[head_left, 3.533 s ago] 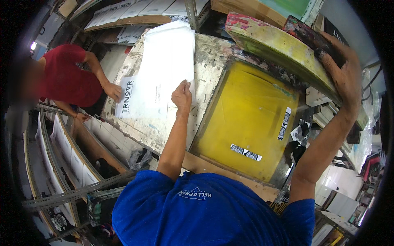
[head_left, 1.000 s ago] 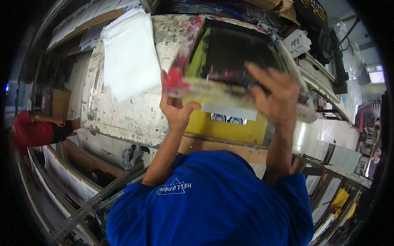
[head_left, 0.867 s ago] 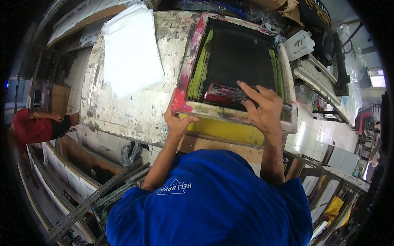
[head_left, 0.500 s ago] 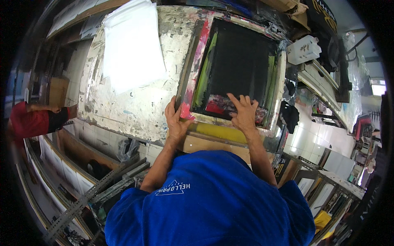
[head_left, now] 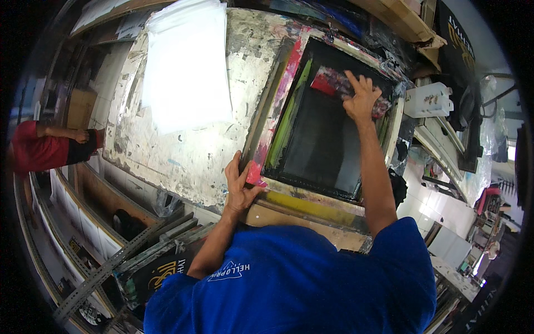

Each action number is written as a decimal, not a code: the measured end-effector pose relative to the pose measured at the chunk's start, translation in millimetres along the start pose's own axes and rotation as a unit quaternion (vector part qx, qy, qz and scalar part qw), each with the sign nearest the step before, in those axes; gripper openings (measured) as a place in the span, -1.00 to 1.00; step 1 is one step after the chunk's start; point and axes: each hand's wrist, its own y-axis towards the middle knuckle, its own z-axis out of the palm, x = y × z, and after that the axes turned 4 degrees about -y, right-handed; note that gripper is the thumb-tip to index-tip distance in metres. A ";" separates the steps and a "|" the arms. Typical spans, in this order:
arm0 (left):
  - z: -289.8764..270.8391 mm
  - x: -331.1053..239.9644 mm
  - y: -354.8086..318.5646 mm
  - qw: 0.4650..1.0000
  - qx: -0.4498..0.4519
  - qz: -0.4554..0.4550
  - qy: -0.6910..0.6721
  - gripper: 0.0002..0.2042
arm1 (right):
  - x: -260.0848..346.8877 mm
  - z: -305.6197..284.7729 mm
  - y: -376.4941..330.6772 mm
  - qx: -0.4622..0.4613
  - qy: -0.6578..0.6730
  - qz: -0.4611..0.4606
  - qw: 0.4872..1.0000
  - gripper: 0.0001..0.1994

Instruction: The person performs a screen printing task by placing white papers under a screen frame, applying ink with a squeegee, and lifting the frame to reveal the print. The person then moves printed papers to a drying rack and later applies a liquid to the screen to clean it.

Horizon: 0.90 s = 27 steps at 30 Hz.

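Left hand [head_left: 240, 192] clamped screen-printing frame [head_left: 279, 107] near-left, likely for steadiness; right hand [head_left: 363, 103] gripped squeegee [head_left: 327, 82] far-side, index extended.

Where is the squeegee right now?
In the head view, the squeegee lies right of centre, near the far end of the framed screen, under the right hand.

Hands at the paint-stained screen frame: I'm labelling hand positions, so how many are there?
2. The left hand is at the screen frame's near-left corner; the right hand holds the red-and-black squeegee toward the far end. Neither is hidden.
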 end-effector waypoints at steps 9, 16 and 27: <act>-2.2 -0.4 0.2 1.000 0.008 -0.007 -0.028 -0.14 | -75.9 36.7 99.7 -0.026 0.073 -0.057 0.995 -0.40; -5.6 -9.9 1.7 0.998 0.006 -0.031 -0.057 -0.20 | -47.0 14.9 89.6 0.019 0.056 -0.084 0.995 -0.45; -0.5 -15.1 -4.2 0.992 -0.057 -0.007 -0.116 -0.15 | 57.6 -91.6 -57.7 0.114 0.041 0.022 0.992 -0.44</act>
